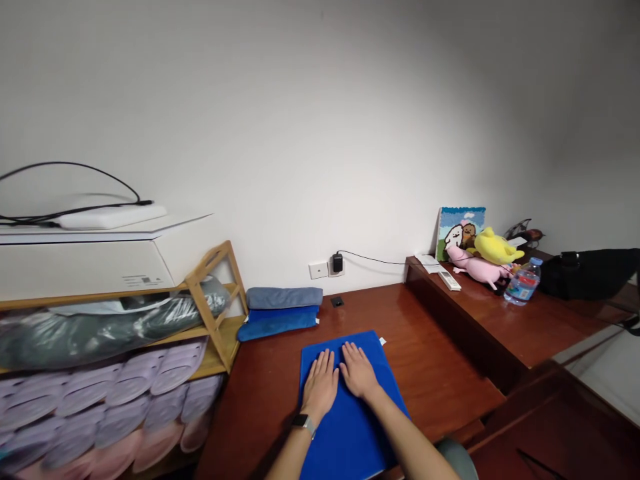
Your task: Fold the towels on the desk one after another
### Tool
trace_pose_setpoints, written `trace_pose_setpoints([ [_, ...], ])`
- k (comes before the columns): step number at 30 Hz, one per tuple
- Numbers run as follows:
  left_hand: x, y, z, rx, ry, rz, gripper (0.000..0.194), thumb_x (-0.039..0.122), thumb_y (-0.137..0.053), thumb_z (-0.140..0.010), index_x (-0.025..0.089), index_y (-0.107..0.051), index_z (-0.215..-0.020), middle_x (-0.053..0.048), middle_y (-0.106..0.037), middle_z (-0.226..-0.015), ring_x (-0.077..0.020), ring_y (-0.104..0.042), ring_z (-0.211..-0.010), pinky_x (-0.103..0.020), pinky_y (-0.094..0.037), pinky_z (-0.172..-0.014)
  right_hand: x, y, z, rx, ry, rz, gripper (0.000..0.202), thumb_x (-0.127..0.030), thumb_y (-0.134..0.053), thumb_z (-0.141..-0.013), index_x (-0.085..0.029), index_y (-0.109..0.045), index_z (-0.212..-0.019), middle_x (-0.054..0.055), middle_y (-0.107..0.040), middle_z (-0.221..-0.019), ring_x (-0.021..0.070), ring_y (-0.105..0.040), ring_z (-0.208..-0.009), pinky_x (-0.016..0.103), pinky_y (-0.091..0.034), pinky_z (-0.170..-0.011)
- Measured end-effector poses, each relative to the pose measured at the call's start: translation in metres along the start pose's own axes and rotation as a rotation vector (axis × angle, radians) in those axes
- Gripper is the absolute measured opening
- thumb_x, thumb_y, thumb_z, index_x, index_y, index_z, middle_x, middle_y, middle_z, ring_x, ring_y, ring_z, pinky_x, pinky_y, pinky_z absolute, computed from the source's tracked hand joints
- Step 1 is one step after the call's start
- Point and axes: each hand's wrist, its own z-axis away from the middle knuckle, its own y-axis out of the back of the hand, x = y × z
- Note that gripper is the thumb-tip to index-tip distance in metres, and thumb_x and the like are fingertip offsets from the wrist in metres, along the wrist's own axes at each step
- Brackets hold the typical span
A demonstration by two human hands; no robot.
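Note:
A bright blue towel lies spread flat on the reddish-brown wooden desk, with a small white tag at its far right corner. My left hand rests palm down on the towel's left half, its fingers stretched out and pointing away from me. Beside it, my right hand also presses flat on the cloth, fingers extended. A watch is on my left wrist. Behind the towel, by the wall, rolled or folded grey and blue towels are stacked.
On the left, a wooden rack holds lilac and pink slippers and a white box. A charger sits in the wall socket. The raised right ledge bears plush toys, a remote and a water bottle.

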Motion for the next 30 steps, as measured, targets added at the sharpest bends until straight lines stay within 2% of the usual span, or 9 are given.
trace_pose_setpoints([
  [2, -0.003, -0.009, -0.012, -0.034, -0.022, 0.008, 0.058, 0.034, -0.029, -0.106, 0.017, -0.048, -0.159, -0.012, -0.048, -0.166, -0.0251, -0.042, -0.156, -0.049, -0.036, -0.128, 0.003, -0.009, -0.016, -0.046, 0.031, -0.005, 0.062, -0.039, -0.028, -0.110, -0.016, -0.035, -0.167, 0.008, -0.031, -0.173, 0.0222, -0.023, -0.162, 0.043, -0.018, -0.133],
  [4, -0.012, -0.019, -0.014, -0.034, -0.010, 0.009, 0.060, 0.039, -0.029, -0.107, 0.019, -0.046, -0.160, -0.011, -0.047, -0.167, -0.0250, -0.041, -0.157, -0.050, -0.034, -0.129, 0.021, -0.011, -0.022, -0.052, -0.016, 0.019, 0.064, -0.043, -0.028, -0.110, -0.016, -0.032, -0.168, 0.008, -0.029, -0.173, 0.0226, -0.022, -0.163, 0.044, -0.016, -0.133],
  [8, -0.027, -0.033, -0.005, -0.011, 0.047, 0.009, 0.066, 0.049, -0.027, -0.107, 0.018, -0.039, -0.164, -0.011, -0.041, -0.171, -0.0252, -0.036, -0.159, -0.050, -0.029, -0.131, 0.069, 0.003, -0.015, -0.041, -0.212, 0.099, 0.068, -0.046, -0.024, -0.110, -0.012, -0.027, -0.169, 0.010, -0.023, -0.174, 0.0232, -0.018, -0.164, 0.045, -0.011, -0.134],
  [10, -0.027, -0.034, -0.002, -0.008, 0.063, 0.011, 0.066, 0.048, -0.027, -0.107, 0.017, -0.038, -0.164, -0.012, -0.040, -0.171, -0.0259, -0.035, -0.160, -0.051, -0.028, -0.132, 0.082, 0.011, -0.011, -0.047, -0.264, 0.117, 0.068, -0.046, -0.023, -0.110, -0.012, -0.026, -0.169, 0.010, -0.022, -0.175, 0.0229, -0.018, -0.164, 0.045, -0.010, -0.134],
  [13, -0.023, -0.030, -0.006, -0.005, 0.068, 0.012, 0.065, 0.047, -0.030, -0.107, 0.017, -0.041, -0.163, -0.013, -0.044, -0.169, -0.0283, -0.039, -0.158, -0.053, -0.029, -0.131, 0.076, 0.014, -0.014, -0.058, -0.285, 0.140, 0.067, -0.042, -0.024, -0.110, -0.012, -0.028, -0.169, 0.011, -0.023, -0.175, 0.0241, -0.018, -0.164, 0.046, -0.009, -0.133],
  [18, -0.017, -0.015, -0.032, 0.049, 0.050, -0.002, 0.059, 0.039, -0.028, -0.107, 0.018, -0.051, -0.157, -0.012, -0.050, -0.166, -0.0274, -0.044, -0.155, -0.051, -0.032, -0.130, 0.026, -0.003, -0.036, 0.048, -0.143, 0.095, 0.066, -0.040, -0.025, -0.110, -0.009, -0.030, -0.168, 0.012, -0.024, -0.174, 0.0242, -0.016, -0.164, 0.044, -0.007, -0.134],
  [22, -0.023, -0.013, -0.047, -0.056, 0.055, 0.002, 0.059, 0.042, -0.031, -0.107, 0.022, -0.048, -0.159, -0.010, -0.045, -0.169, -0.0272, -0.040, -0.157, -0.052, -0.030, -0.130, 0.005, -0.019, -0.050, -0.003, -0.089, 0.017, 0.066, -0.044, -0.023, -0.110, -0.012, -0.032, -0.168, 0.010, -0.028, -0.174, 0.0225, -0.020, -0.163, 0.043, -0.013, -0.133],
  [26, -0.040, -0.021, -0.047, -0.087, 0.074, -0.011, 0.066, 0.054, -0.032, -0.106, 0.022, -0.041, -0.163, -0.012, -0.038, -0.172, -0.0282, -0.037, -0.159, -0.053, -0.028, -0.130, 0.031, -0.017, -0.050, -0.015, -0.183, 0.054, 0.068, -0.046, -0.023, -0.110, -0.011, -0.029, -0.168, 0.011, -0.024, -0.174, 0.0237, -0.017, -0.164, 0.045, -0.012, -0.133],
  [30, -0.061, -0.022, -0.045, -0.079, 0.107, -0.018, 0.069, 0.057, -0.029, -0.106, 0.018, -0.041, -0.162, -0.013, -0.039, -0.171, -0.0276, -0.038, -0.159, -0.052, -0.031, -0.130, 0.072, 0.007, -0.044, -0.067, -0.318, 0.104, 0.069, -0.045, -0.021, -0.110, -0.010, -0.023, -0.169, 0.010, -0.019, -0.176, 0.0229, -0.015, -0.164, 0.045, -0.011, -0.133],
])
